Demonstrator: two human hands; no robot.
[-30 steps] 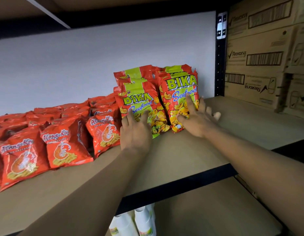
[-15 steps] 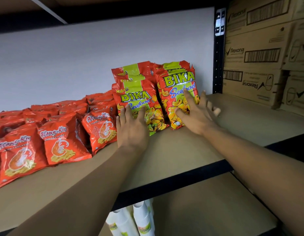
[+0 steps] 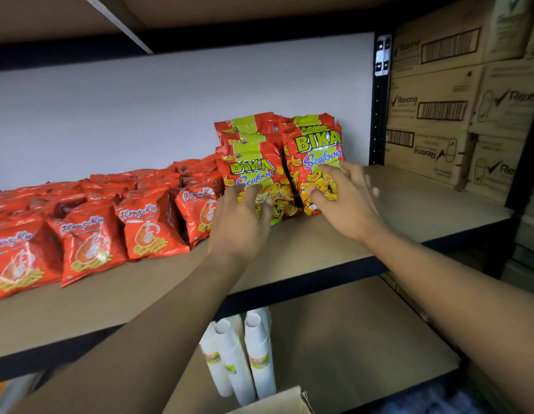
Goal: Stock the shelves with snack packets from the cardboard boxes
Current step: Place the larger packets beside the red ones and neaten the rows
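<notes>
Two upright stacks of red-and-green Bika Seafood packets stand near the back of the brown shelf (image 3: 304,243). The left stack (image 3: 253,171) and the right stack (image 3: 315,156) lean against each other. My left hand (image 3: 240,218) rests fingers spread against the foot of the left stack. My right hand (image 3: 346,198) lies flat with spread fingers on the lower right of the right stack. Neither hand closes around a packet. Rows of orange prawn cracker packets (image 3: 89,231) fill the shelf to the left.
Stacked Rexona cardboard boxes (image 3: 457,115) sit on the neighbouring shelf at right, past a black upright post (image 3: 379,115). White plastic cup stacks (image 3: 253,354) lie on the lower shelf. A cardboard box corner (image 3: 277,401) shows at the bottom edge.
Both hands have stayed against the Bika stacks; my right hand slid slightly higher on the right stack, and the view has shifted a little.
</notes>
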